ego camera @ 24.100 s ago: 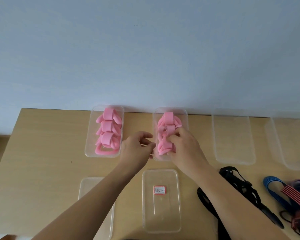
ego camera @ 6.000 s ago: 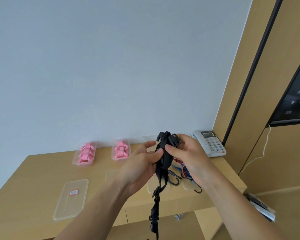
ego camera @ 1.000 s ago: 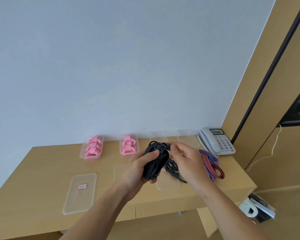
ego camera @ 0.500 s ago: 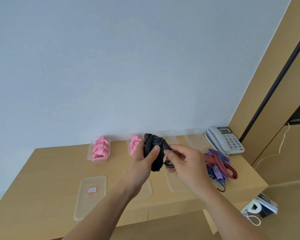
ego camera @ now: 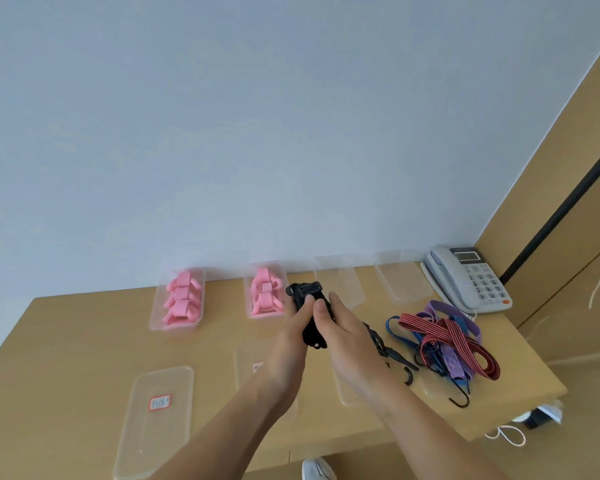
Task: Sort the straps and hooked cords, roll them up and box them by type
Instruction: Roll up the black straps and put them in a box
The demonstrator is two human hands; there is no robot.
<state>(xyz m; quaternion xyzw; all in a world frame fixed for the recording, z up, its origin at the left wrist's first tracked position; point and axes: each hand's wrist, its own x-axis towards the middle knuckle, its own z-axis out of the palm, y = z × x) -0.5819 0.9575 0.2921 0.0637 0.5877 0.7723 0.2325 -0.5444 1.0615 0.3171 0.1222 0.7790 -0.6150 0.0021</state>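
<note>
Both hands have come closer together around the rolled black strap (ego camera: 309, 317) since half a second ago, and the right hand no longer pulls at its loose end.

Far left on the wooden table (ego camera: 66, 348), near the front edge, lies a clear lid (ego camera: 156, 420) with a red-edged label. Behind it, by the wall, stands a clear box (ego camera: 178, 299) full of rolled pink straps. A second clear box (ego camera: 265, 292) of pink rolls stands to its right. A second lid (ego camera: 253, 368) with a label lies in front, partly hidden by the left arm.

In the middle, the left hand (ego camera: 291, 341) grips the black strap roll, with its thumb pressed on the front of it. The roll is up off the table, with its buckle at the top. The right hand (ego camera: 347, 341) lies along the right side of the roll with its fingers nearly straight and its thumb against the strap.

Behind the hands stand two empty clear boxes, one (ego camera: 343, 282) beside the other (ego camera: 400, 278), against the wall. To the right, another black strap (ego camera: 385, 348) with hooks lies on the table. Next to it is a tangled pile of red-striped, blue and purple hooked cords (ego camera: 447, 344). A grey desk phone (ego camera: 468, 278) sits in the far right corner.
</note>
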